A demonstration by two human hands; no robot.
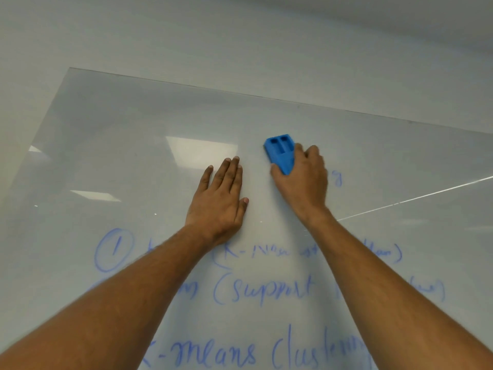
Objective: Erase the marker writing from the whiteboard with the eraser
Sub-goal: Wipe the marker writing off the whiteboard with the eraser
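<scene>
A: Start big. What fills the view?

B: The whiteboard [373, 145], a glossy pane running from the upper left of the frame down past the bottom edge. Its top half is bare apart from glare patches. The blue writing [262, 289] sits in the lower half: a circled one at lower left, then three lines, the last reading something like "k-means clustering".

A: And the hands?

B: Both arms come up from the bottom corners. The left hand [221, 201] lies flat on the board at centre, fingers straight and together, holding nothing. The right hand [304, 180] is just to its right, fingers curled over the blue eraser [280, 152], which it presses to the board at upper centre.

A: Anything smaller?

B: One stray letter [338, 180], maybe a "g", just right of the right hand, at centre right.

A: So how should this pass go?

B: I'd judge the top line is nearly done. Sweep the eraser right across that leftover letter, keeping its face flat and the pressure even so no streaks remain. Then drop to the lines below and work in overlapping strokes. The left hand should only steady, and it should stay off the ink, or it may smear it.
</scene>
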